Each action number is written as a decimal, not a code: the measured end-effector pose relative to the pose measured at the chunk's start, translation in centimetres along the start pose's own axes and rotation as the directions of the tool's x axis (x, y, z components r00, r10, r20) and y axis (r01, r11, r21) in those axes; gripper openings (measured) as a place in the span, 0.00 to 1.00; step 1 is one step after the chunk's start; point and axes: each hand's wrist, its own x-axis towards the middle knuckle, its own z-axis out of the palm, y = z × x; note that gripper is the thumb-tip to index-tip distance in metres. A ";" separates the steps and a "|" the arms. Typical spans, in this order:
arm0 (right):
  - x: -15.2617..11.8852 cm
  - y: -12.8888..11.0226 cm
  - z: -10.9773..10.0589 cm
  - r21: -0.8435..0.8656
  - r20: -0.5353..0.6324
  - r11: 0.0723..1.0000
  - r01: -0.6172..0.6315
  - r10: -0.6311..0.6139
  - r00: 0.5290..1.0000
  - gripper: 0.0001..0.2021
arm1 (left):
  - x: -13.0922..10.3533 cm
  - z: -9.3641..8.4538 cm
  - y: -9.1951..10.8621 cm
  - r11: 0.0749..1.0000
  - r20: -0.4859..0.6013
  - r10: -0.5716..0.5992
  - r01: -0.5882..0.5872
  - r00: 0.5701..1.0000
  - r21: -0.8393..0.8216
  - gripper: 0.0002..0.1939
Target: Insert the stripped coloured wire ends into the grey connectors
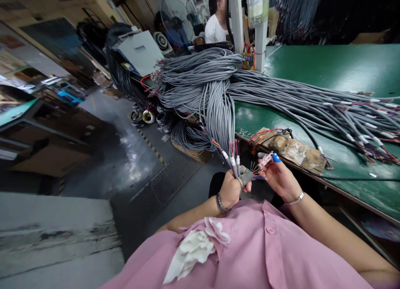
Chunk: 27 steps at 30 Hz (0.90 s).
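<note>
My left hand [231,189] is closed round the ends of several grey cables [234,172], with grey wrapping on its fingers. Fine coloured wires [256,169] fan out from a cable end toward my right hand [281,179]. Between the fingers and thumb of that hand is a small pale pink piece [265,160], too small to identify exactly. A blue cover [276,157] sits on the thumb tip. White bands and bared coloured cores show on the other cable ends above my left hand.
A thick heap of grey cables [200,72] hangs over the edge of a green table [312,59]. More cables lie along it to the right. A worn block [290,149] sits at the front edge. Behind are a post [260,43], a fan [177,20] and a seated person [215,29].
</note>
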 end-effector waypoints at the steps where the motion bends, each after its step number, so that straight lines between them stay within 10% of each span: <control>1: 0.0 0.0 0.1 -0.005 -0.005 1.000 0.006 -0.006 1.000 0.12 | 0.1 0.1 -0.1 1.000 -0.004 0.005 -0.005 1.000 -0.007 0.19; 27: 0.2 0.2 -1.3 0.062 0.054 0.997 -0.039 0.035 0.998 0.08 | 0.9 1.1 -1.1 1.000 -0.053 0.005 -0.006 0.999 -0.027 0.17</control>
